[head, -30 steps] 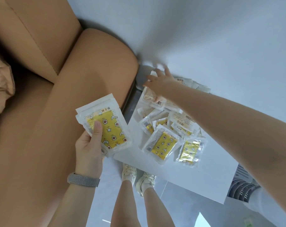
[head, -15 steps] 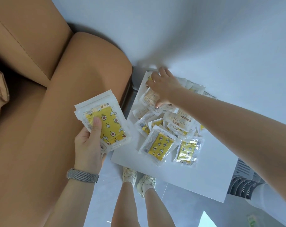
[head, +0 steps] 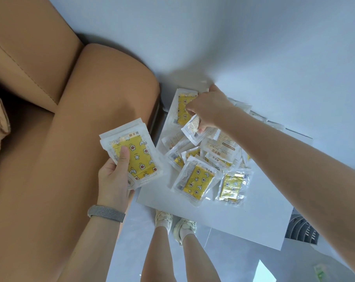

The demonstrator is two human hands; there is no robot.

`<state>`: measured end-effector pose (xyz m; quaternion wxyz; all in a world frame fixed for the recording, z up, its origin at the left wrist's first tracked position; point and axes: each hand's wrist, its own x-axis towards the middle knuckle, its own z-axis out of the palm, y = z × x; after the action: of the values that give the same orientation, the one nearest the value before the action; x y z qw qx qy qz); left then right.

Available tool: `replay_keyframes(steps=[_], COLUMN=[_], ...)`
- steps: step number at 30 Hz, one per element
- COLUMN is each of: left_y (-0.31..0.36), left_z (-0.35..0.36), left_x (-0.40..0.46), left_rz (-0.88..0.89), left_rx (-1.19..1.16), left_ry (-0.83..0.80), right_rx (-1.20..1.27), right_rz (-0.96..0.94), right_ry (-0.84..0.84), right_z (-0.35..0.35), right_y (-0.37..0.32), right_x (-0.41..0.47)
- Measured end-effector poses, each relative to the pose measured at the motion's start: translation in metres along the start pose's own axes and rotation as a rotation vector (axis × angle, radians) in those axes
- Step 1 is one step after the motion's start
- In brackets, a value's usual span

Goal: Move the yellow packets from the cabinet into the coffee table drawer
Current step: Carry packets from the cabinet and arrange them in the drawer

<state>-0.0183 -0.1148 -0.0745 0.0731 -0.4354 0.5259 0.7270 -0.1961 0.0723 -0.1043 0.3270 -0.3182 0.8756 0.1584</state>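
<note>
Now, right fingers: curled round a pale packet (head: 193,128), thumb pinching its lower edge; half a second ago they lay spread on the heap, so a grip has just formed.
Right hand (head: 210,110): raised a little at the far end of the pile, the packet tilted off the others.
Uncovered: a yellow packet (head: 183,107) against the wall, hidden under the hand before.
Left thumb (head: 122,157): pressed on the front of a stack of yellow packets (head: 135,157), fingers wrapped behind.
Left hand (head: 113,180): holds that stack over the sofa arm (head: 81,139), as before.
Pile (head: 205,159): many packets loose on the white cabinet top (head: 223,220).
Meaning: collecting is under way; I judge the lifted packet goes onto the stack next.
Drawer: not in view; nothing delivered yet.
</note>
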Motion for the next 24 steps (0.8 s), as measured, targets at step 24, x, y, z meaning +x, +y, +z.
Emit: replay_keyframes(steps=[24], left_y=[-0.008], left_z=[0.045], left_x=[0.014], left_rz=[-0.063], left_rx=[0.089], left_ry=[-0.129], right_rx=[1.116], right_rz=[0.147], right_ry=[1.025], right_z=[0.048], right_y=[-0.014], right_x=[-0.120])
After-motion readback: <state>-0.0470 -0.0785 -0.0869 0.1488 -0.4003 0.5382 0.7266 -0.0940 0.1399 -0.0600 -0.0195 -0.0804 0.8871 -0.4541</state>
